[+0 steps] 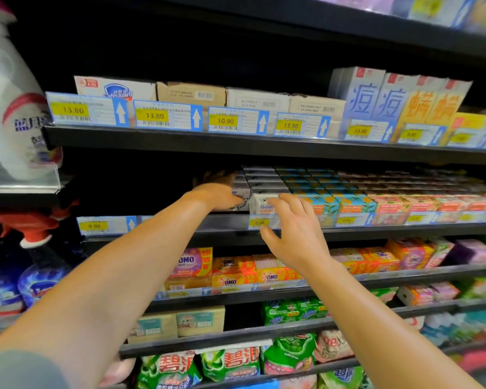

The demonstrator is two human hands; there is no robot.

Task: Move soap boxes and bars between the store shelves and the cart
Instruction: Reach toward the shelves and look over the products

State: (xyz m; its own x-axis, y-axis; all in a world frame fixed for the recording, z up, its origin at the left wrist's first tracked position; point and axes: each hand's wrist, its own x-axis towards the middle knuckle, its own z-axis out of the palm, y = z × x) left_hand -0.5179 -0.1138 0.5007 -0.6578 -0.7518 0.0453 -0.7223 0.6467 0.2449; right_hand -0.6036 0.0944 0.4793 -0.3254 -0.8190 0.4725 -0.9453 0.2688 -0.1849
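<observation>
On the middle shelf [225, 220] stand rows of Goat Soap boxes: white ones [263, 204] at the left, then teal [351, 206] and pink [390, 206] to the right. My left hand [216, 192] reaches into the dark left part of this shelf and holds a white soap box [242, 196] at the row's left end, with its fingers partly hidden in the shadow. In front of the neighbouring white box my right hand [295, 234] hovers with its fingers spread, holding nothing. No cart is in view.
The shelf above holds Safeguard and cardboard soap cartons [191, 92] behind price tags. Below are OMO soap bars [233, 273] and green detergent bags [227, 363]. Detergent bottles [14, 113] stand at the left. The shelf space left of my left hand is dark.
</observation>
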